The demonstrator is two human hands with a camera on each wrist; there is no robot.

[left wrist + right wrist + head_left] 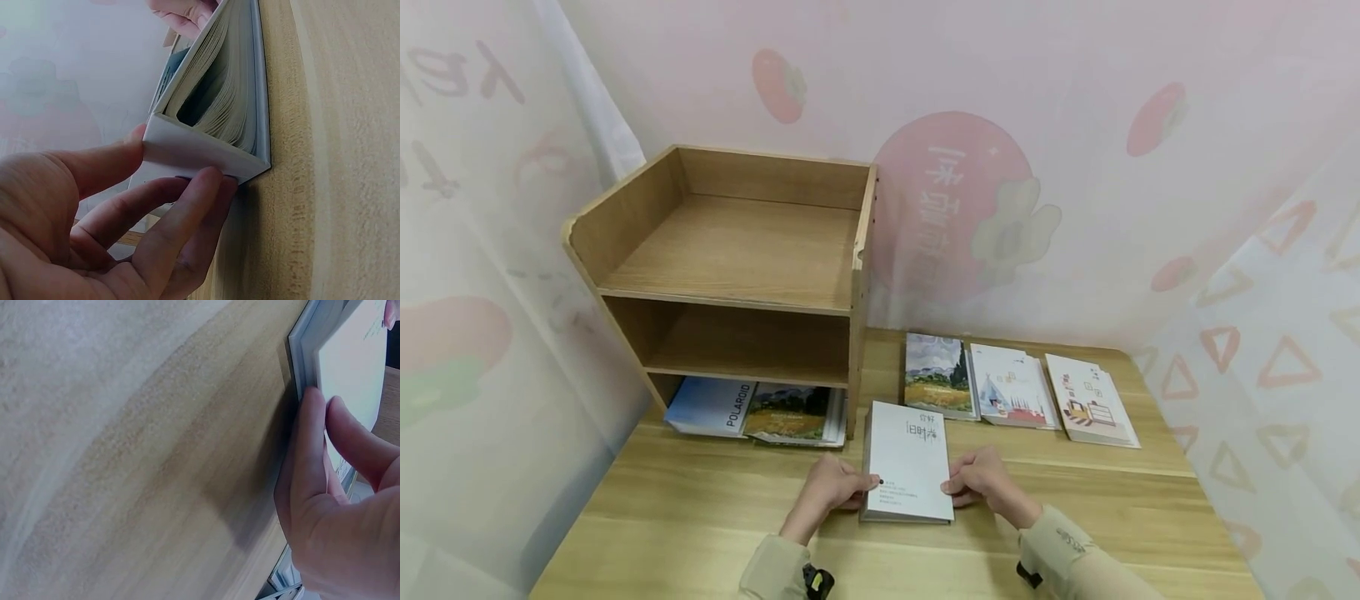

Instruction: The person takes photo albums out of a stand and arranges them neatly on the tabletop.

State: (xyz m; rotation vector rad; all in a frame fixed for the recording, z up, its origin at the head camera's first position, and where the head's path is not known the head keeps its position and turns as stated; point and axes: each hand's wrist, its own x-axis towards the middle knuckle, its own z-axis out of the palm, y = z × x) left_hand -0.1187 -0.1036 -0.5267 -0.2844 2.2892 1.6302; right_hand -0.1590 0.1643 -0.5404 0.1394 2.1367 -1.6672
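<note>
A white hardcover photo album with grey lettering lies on the wooden table in front of the shelf's right side. My left hand holds its spine side, thumb on the cover's edge and fingers against the spine. On the opposite side my right hand pinches the edge, with the thumb on top of the white cover. The left wrist view looks in at the album's end, where the pages bow apart and leave a dark gap. Its underside is hidden.
A wooden shelf unit stands at the back left. Its lowest compartment holds a blue POLAROID album and a landscape-covered album. Behind my right hand lie a painted-landscape album, a tent-picture album and another white illustrated album.
</note>
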